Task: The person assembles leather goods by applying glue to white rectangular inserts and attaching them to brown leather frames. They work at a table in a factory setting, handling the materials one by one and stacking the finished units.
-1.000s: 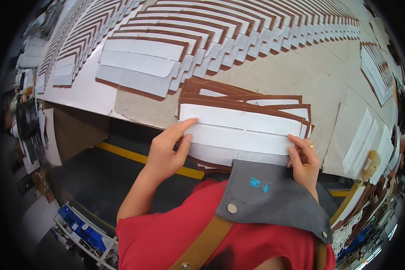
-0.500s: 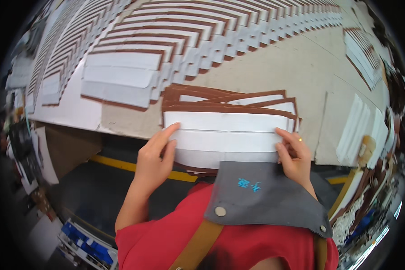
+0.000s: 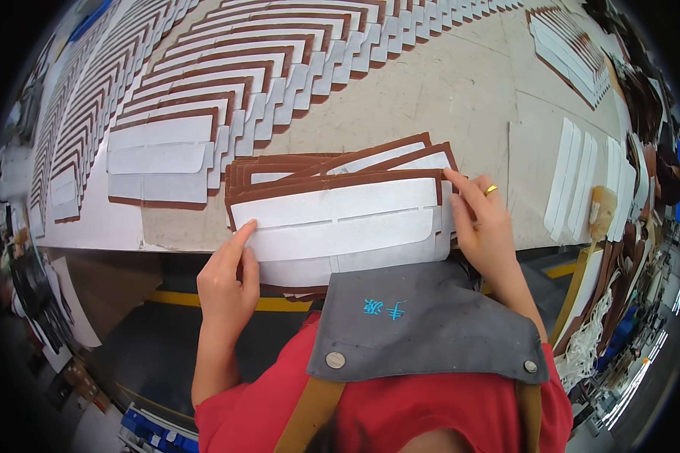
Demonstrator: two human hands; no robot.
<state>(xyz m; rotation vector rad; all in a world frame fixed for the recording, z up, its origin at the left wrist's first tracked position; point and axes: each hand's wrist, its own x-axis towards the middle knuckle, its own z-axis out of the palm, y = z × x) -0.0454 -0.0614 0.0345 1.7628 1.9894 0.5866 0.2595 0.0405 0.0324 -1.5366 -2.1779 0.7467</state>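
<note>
In front of me a flat brown panel faced with white strips (image 3: 340, 220) lies slightly slanted on a loose stack of similar brown-edged panels (image 3: 273, 167). My left hand (image 3: 230, 275) grips its left edge, the index fingertip on the white face and the thumb just below. At its upper right corner is my right hand (image 3: 485, 230), wearing a ring, with the index finger on the corner and the thumb by the right edge. The fingers behind the panel are partly hidden. The stack's near side overhangs the table edge, above my grey apron (image 3: 431, 325).
Long overlapping rows of similar panels (image 3: 162, 136) cover the table's far and left parts. A smaller fanned group (image 3: 570, 57) lies far right. White strips (image 3: 570, 181) lie at the right, beside a tan block (image 3: 602, 208). Brown pieces and white cords (image 3: 589, 343) hang past the right edge.
The top panel has tilted, its right end now higher than its left. My right hand has moved up to the corner; my left still grips the left edge. The whole view has shifted.
</note>
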